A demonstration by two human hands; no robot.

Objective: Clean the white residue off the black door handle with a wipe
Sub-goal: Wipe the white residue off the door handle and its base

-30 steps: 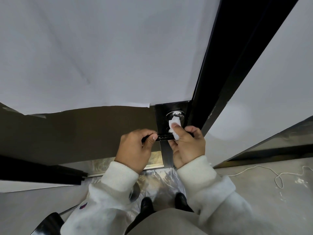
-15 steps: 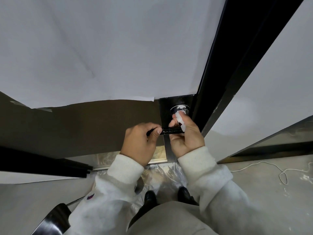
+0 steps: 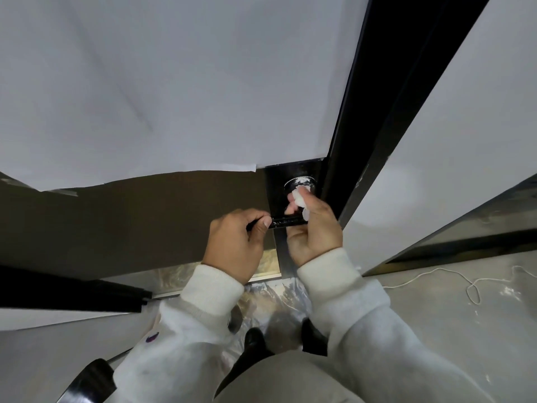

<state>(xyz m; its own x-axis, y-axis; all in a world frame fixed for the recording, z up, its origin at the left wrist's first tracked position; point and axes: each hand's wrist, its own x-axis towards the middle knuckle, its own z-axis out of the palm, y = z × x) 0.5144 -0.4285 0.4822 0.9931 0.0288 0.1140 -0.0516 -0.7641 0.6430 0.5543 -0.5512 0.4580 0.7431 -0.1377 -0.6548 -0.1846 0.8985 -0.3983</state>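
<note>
The black door handle (image 3: 283,221) is a lever sticking out to the left from a round base (image 3: 299,181) that carries white residue on its top. My left hand (image 3: 239,242) grips the free end of the lever. My right hand (image 3: 315,228) holds a small crumpled white wipe (image 3: 299,199) between thumb and fingers and presses it against the base of the handle, just below the residue. The joint between lever and base is hidden by my right hand.
White paper (image 3: 174,97) covers the upper door above brown paper (image 3: 130,216). The black door frame (image 3: 386,91) runs up on the right. Plastic sheeting (image 3: 276,298) lies on the floor by my shoes, and a white string (image 3: 470,283) trails at right.
My right hand has slid the wipe up from the lever toward the round base. My left hand keeps its grip on the lever end. The camera has shifted slightly.
</note>
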